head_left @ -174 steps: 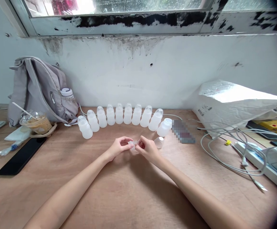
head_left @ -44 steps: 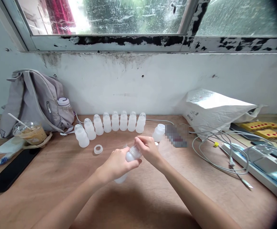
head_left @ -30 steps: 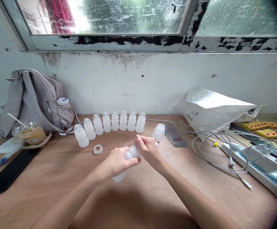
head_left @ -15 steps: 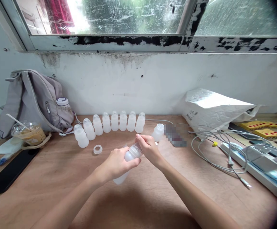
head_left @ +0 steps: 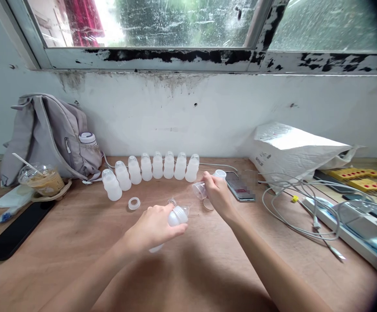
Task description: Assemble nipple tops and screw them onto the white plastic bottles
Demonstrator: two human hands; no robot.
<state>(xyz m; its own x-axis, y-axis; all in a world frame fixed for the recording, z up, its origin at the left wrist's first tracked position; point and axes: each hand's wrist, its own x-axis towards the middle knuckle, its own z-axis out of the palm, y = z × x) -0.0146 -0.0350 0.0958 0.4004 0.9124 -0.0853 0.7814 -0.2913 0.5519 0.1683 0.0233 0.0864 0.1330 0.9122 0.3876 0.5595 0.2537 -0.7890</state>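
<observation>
My left hand [head_left: 151, 223] is wrapped round a frosted baby bottle [head_left: 176, 217], tilted up to the right, with a clear teat showing at its top. My right hand [head_left: 217, 190] grips a clear dome cap [head_left: 199, 190], held apart from that bottle to its upper right. Just beyond my left fingers lies a small clear teat [head_left: 172, 201], partly hidden. A white screw ring [head_left: 134, 203] rests flat on the table left of my left hand. Under my right hand is a thin clear disc [head_left: 208, 204]. An uncapped bottle [head_left: 220, 173] stands behind my right hand, mostly covered by it.
Several capped baby bottles [head_left: 157, 165] stand in a curved row at the back. Left are a backpack [head_left: 45, 134], an iced drink [head_left: 43, 180] and a black phone [head_left: 16, 234]. Right are another phone [head_left: 240, 186], cables [head_left: 292, 223], a power strip [head_left: 364, 242] and a silvery bag [head_left: 292, 151].
My right hand has moved up and right, taking the clear cap off the bottle. The bottle's teat is now uncovered, and my left hand has shifted slightly left and down with it.
</observation>
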